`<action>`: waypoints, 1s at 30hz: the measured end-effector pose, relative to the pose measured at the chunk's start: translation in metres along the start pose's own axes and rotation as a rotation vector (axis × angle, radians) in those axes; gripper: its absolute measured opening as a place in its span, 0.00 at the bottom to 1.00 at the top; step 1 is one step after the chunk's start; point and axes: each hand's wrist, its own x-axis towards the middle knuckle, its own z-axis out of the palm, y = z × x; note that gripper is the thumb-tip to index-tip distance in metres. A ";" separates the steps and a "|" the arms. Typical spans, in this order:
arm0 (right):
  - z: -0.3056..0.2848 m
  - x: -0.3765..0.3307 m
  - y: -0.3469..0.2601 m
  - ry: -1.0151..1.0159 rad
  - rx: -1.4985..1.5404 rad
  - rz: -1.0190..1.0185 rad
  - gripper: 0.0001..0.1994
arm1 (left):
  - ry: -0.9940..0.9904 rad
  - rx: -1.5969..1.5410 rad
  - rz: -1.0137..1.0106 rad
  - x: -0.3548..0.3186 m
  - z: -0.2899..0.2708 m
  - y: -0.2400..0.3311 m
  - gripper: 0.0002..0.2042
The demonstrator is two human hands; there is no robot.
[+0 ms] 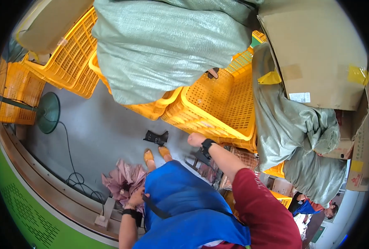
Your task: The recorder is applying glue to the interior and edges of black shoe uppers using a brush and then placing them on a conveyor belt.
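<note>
Both hands are busy on opposite sides of the person in the blue apron: the left hand is closed on a crumpled pink cloth bundle down by the left hip, over the grey floor, while the right hand reaches forward, fingers curled together, to the lower rim of a yellow perforated plastic crate; whether it truly grips the rim I cannot tell. That crate lies tipped, its open mouth facing the person, its long axis running from lower left to upper right, wedged among other yellow crates under a large grey-green woven sack. The pink bundle has no clear long axis; it bunches out leftward from the fist. My worry is the stack: if the crate is tugged free, the sack leaning on the crates could slump down, and the brown cardboard box and the second grey sack at the right may follow. A black cable loops on the floor near the orange shoes, a likely snag underfoot, and a small black object lies just ahead.
</note>
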 end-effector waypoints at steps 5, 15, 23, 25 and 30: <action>0.052 0.082 0.020 -0.197 -0.029 -0.050 0.11 | -0.170 -0.009 -0.234 0.010 0.028 0.011 0.41; 0.246 0.245 0.137 -0.193 1.092 0.873 0.21 | 0.442 0.056 -0.559 0.092 0.027 -0.015 0.50; 0.401 0.359 0.204 -0.103 1.509 1.007 0.28 | 0.690 0.083 -0.549 0.113 0.023 -0.056 0.48; 0.416 0.379 0.178 -0.079 1.610 1.031 0.25 | 0.698 0.073 -0.598 0.109 0.024 -0.057 0.48; 0.339 0.448 0.120 -0.064 1.000 0.608 0.18 | 0.702 0.035 -0.466 0.120 0.005 -0.035 0.47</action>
